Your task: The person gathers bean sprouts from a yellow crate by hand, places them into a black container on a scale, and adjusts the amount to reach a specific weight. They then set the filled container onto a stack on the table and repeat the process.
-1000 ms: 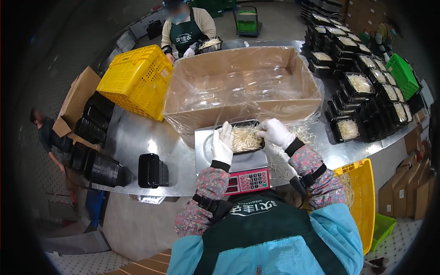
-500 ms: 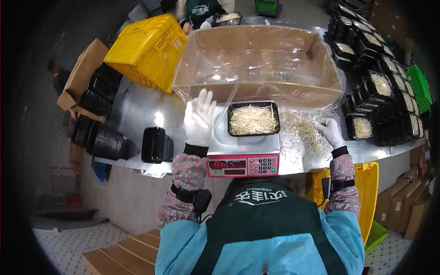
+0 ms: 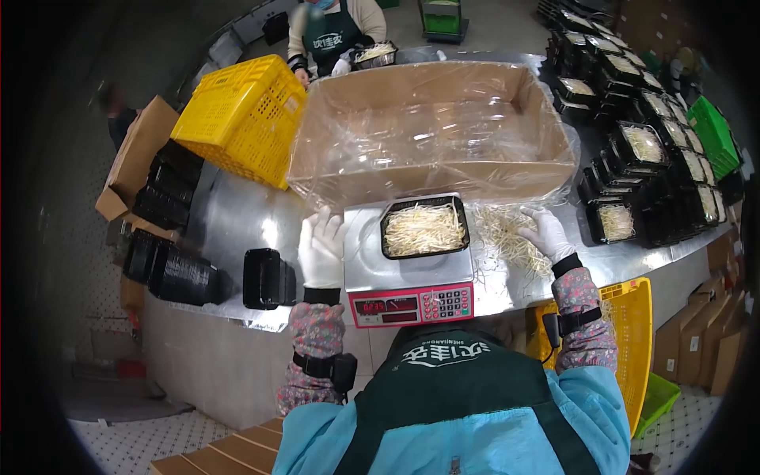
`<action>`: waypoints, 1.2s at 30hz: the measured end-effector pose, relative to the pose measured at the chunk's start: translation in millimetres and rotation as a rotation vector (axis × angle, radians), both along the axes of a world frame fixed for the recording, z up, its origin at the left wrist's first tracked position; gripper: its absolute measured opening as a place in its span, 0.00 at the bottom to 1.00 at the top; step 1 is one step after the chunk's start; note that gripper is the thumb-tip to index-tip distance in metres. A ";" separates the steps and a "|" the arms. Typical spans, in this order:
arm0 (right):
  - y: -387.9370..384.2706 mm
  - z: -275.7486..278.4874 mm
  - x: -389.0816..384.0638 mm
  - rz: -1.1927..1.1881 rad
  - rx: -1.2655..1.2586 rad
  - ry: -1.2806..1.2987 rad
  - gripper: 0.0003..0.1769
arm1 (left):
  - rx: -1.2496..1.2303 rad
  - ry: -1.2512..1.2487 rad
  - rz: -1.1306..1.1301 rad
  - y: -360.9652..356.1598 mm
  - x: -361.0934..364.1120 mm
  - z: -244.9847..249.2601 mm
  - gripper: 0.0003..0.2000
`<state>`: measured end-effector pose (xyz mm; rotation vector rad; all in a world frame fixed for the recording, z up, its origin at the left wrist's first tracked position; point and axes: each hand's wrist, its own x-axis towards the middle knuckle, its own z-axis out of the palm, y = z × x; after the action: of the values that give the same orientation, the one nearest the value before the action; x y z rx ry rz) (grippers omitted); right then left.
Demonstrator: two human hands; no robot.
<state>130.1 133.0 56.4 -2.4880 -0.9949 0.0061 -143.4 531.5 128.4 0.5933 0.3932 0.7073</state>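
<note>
A black plastic tray of bean sprouts (image 3: 425, 228) rests on the platform of a red-and-silver digital scale (image 3: 368, 269), whose display glows red. My left hand (image 3: 321, 252), in a white glove, is open with fingers raised beside the platform's left edge, holding nothing. To the right of the scale lies a loose pile of bean sprouts (image 3: 503, 236) on the metal table. My right hand (image 3: 548, 236), also gloved, is at that pile's right side, fingers apart and pointing left, near or touching the strands. I see no sprouts clearly held in it.
A plastic-lined cardboard box (image 3: 427, 178) stands behind the scale. Empty black trays (image 3: 265, 279) are stacked left, near a tilted yellow crate (image 3: 237, 119). Filled trays (image 3: 616, 223) are piled right. A co-worker (image 3: 328, 36) stands across the table; a yellow crate (image 3: 633, 340) sits below right.
The view has shifted, so the table appears lower and more of the co-worker shows. My right hand's fingers have spread slightly over the pile. The filled tray stays on the scale.
</note>
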 end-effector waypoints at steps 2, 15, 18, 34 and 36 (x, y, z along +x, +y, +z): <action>14.7 20.0 -6.0 -0.021 0.067 0.028 0.25 | -0.022 0.061 0.109 -2.5 -4.0 -0.5 0.14; 3.0 -68.0 -7.6 -0.244 -0.248 0.076 0.27 | -0.063 0.061 0.045 -2.6 -40.0 -47.4 0.17; -7.3 -89.0 2.2 -0.253 -0.193 0.074 0.21 | -0.048 0.076 0.044 -6.3 -42.6 -42.9 0.17; 74.9 -97.2 36.0 -0.201 -0.347 -0.098 0.18 | -0.021 0.170 0.159 -27.2 -58.5 -34.0 0.13; 72.5 -103.1 43.6 -0.207 -0.304 -0.013 0.18 | -0.025 0.211 0.222 -27.4 -65.8 -34.5 0.13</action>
<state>173.7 205.5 -46.7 -2.8614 -0.7854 0.0820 -209.2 504.1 93.9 0.6077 0.6701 0.8532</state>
